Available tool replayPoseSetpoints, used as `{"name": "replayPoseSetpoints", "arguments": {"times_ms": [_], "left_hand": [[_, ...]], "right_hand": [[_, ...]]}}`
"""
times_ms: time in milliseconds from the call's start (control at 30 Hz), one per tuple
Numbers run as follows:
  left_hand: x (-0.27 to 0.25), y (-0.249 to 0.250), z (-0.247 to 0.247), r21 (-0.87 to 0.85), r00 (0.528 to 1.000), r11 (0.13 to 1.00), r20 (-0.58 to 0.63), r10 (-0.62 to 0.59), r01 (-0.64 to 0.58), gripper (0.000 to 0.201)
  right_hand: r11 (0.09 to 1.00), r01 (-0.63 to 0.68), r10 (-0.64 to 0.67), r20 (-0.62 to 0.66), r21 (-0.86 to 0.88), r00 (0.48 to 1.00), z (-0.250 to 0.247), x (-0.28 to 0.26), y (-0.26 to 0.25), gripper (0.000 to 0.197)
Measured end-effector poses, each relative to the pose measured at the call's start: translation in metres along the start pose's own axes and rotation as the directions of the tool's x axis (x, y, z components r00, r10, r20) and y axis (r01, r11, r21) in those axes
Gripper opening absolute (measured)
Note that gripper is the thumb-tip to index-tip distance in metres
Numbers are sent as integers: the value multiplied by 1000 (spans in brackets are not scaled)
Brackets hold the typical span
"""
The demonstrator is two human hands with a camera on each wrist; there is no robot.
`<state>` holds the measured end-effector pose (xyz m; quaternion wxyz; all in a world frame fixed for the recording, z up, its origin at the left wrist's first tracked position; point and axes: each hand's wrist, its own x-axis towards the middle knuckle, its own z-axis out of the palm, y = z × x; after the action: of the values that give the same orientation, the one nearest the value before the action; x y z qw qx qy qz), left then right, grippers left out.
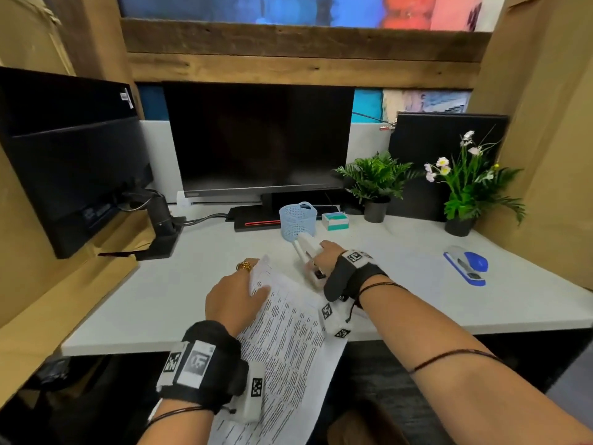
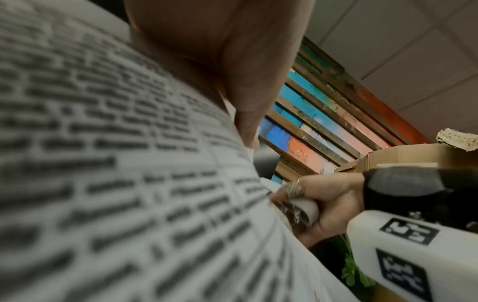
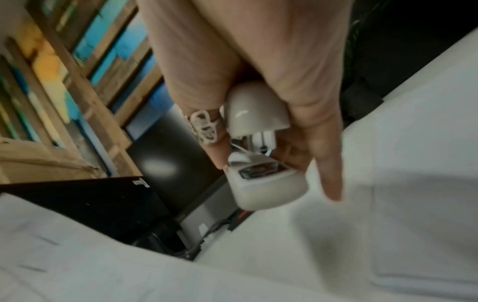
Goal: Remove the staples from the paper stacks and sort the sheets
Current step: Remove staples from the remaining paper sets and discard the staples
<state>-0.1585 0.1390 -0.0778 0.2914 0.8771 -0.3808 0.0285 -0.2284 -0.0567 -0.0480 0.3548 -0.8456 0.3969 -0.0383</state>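
A printed paper stack [image 1: 288,342] slants from the desk [image 1: 179,303] out over its front edge. My left hand [image 1: 253,285] pinches the stack near its top left corner, with the thumb on the printed face; the left wrist view shows that thumb [image 2: 232,71] on the text-covered sheet [image 2: 116,163]. My right hand [image 1: 321,260] grips a white hinged staple tool [image 1: 304,252] just right of the stack's top edge. In the right wrist view the tool [image 3: 258,114] has its two halves spread apart, and the fingers [image 3: 204,126] curl round it. No staple is visible.
A light blue mesh basket [image 1: 297,221] and a small teal box [image 1: 335,220] stand behind the hands. A blue and white stapler [image 1: 467,264] lies at the right. A monitor [image 1: 256,139] and two potted plants [image 1: 375,184] line the back. Cardboard walls flank the desk.
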Motion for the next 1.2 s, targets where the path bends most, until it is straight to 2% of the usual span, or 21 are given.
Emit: {"name": "replayPoseSetpoints", "arguments": {"times_ms": [67, 100, 167, 233, 300, 367, 400, 500, 567, 633, 700, 800, 900, 1067, 1200], "left_hand": [[-3, 4, 2, -9, 998, 1000, -68, 4, -5, 35], [-4, 6, 4, -21, 995, 1000, -102, -3, 1, 31], [-4, 11, 5, -34, 988, 999, -153, -20, 15, 30], [-3, 15, 7, -48, 986, 999, -164, -26, 19, 30], [0, 17, 9, -96, 987, 995, -159, -24, 9, 31], [1, 18, 11, -146, 987, 989, -161, -7, -17, 33], [0, 19, 11, -170, 986, 985, -164, -2, -26, 34], [-3, 22, 11, -221, 984, 975, -181, -5, -35, 35], [-4, 24, 11, -231, 981, 972, -195, 0, -46, 33], [-5, 26, 12, -228, 978, 972, -206, 13, -61, 33], [-6, 30, 14, -239, 976, 967, -214, 33, -85, 32], [-9, 35, 15, -278, 974, 952, -217, 67, -127, 32], [-11, 39, 15, -280, 969, 947, -230, 91, -156, 28], [-11, 42, 17, -278, 965, 944, -238, 112, -178, 31], [-12, 43, 20, -293, 965, 937, -232, 123, -190, 32]], "right_hand": [[990, -39, 31, 63, 135, 998, -8, -1, -3, 52], [956, -54, 36, 69, 287, 997, -10, -2, -5, 54], [771, -74, 29, 81, 632, 996, -14, -13, -10, 46], [518, -80, -4, 96, 851, 995, -16, -21, -11, 38], [354, -47, -90, 84, 934, 992, -19, -28, -10, 37], [250, -24, -154, 64, 968, 986, -20, -38, -11, 38], [229, -1, -157, 38, 973, 987, -18, -39, -11, 39], [206, 122, -55, -113, 971, 992, -9, -40, -10, 43], [247, 231, 38, -247, 941, 968, -2, -40, -8, 41], [276, 280, 80, -312, 920, 947, 6, -41, -5, 34], [303, 273, 95, -314, 913, 945, 13, -41, -3, 27], [330, 235, 113, -286, 914, 952, 19, -42, -6, 40], [336, 208, 129, -263, 919, 956, 20, -41, -5, 43], [347, 202, 160, -270, 916, 949, 20, -44, -3, 27], [352, 214, 152, -281, 911, 948, 22, -44, -5, 40]]}}
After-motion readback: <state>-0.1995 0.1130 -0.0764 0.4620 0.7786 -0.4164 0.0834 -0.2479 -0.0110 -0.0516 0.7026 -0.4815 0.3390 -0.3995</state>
